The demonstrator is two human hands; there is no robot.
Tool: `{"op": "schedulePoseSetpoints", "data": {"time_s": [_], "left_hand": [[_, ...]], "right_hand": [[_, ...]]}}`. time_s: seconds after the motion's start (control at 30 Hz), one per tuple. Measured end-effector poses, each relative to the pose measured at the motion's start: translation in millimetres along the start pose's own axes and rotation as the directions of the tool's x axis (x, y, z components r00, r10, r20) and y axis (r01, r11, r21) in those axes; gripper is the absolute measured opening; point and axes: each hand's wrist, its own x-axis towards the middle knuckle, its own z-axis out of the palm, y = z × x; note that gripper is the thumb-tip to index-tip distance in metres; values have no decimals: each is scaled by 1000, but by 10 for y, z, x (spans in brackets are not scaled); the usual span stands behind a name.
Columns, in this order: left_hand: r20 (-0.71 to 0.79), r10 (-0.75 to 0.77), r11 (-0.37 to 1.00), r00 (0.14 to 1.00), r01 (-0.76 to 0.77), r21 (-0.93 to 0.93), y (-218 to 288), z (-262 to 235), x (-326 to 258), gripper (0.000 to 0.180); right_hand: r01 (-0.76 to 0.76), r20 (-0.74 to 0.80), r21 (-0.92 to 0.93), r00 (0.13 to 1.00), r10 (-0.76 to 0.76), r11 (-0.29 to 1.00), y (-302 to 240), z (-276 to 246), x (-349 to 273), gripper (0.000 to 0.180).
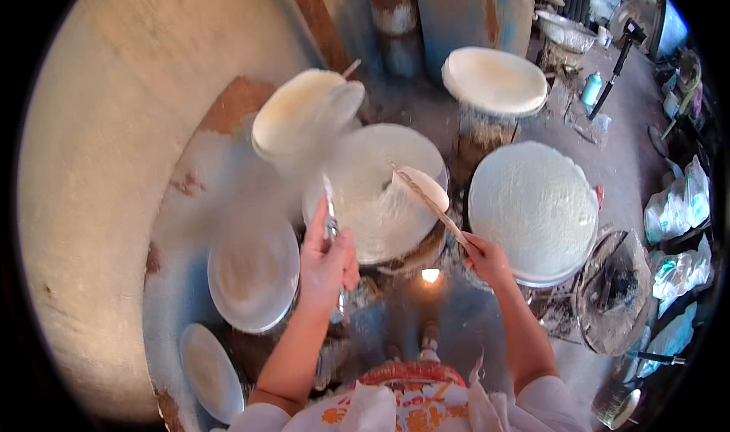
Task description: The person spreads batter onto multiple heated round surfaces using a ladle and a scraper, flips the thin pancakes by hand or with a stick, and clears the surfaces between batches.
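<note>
My left hand (325, 268) is closed round a narrow, shiny metal piece (331, 223), seen edge-on; its kind I cannot make out. In my right hand (489, 262) is a wooden stick (437, 208), slanting up and left over the round, pale-topped pan (365, 227) in the middle. A smooth whitish rounded piece (427, 192) shows along the stick's far part; whether it is joined to the stick I cannot tell. Right of my right hand lies a large round surface with a wet-looking white layer (532, 211). A grey blur hides part of the area beyond my left hand.
Round pale-topped pieces stand at the far left (293, 120) and far right (494, 81). Two round metal lids (253, 276) (209, 371) lean at the left near a curved wall (91, 166). A light (430, 275) glows below the middle pan. Plastic bags (677, 204) lie at right.
</note>
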Motion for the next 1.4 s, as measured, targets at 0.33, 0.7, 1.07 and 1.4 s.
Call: {"op": "schedulePoseSetpoints", "data": {"time_s": [0.33,0.7,1.07,1.4], "left_hand": [[210,-254,903,944,309,-298,157,18,127,50],[317,-508,470,800,567,-677,-103,-117,590,14],[225,-513,286,828,412,-865,-876,135,124,33],[407,165,-422,898,437,-794,-18,-753,-347,35]], "right_hand": [[57,-176,-468,972,-157,882,-11,273,-25,41],[300,46,-512,945,-323,804,-501,-8,108,31],[-54,-61,59,997,57,997,-439,973,-497,30],[270,-39,-68,961,-273,960,-37,942,-20,26]]}}
